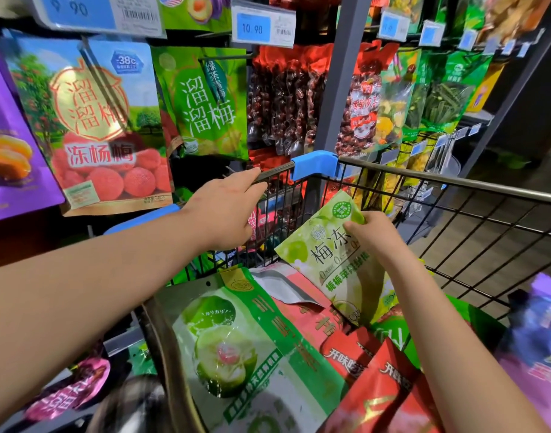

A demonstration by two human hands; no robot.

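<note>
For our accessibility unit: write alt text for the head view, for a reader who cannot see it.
A person's right hand pinches a light green snack pouch in a wire shopping cart filled with green and red snack bags, while the left hand rests on its front rim. Shelves of hanging snack bags stand behind.

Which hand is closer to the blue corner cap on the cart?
Left. The left hand rests on the cart rim just beside the blue corner cap; the right hand is lower, inside the cart, pinching a light green pouch.
</note>
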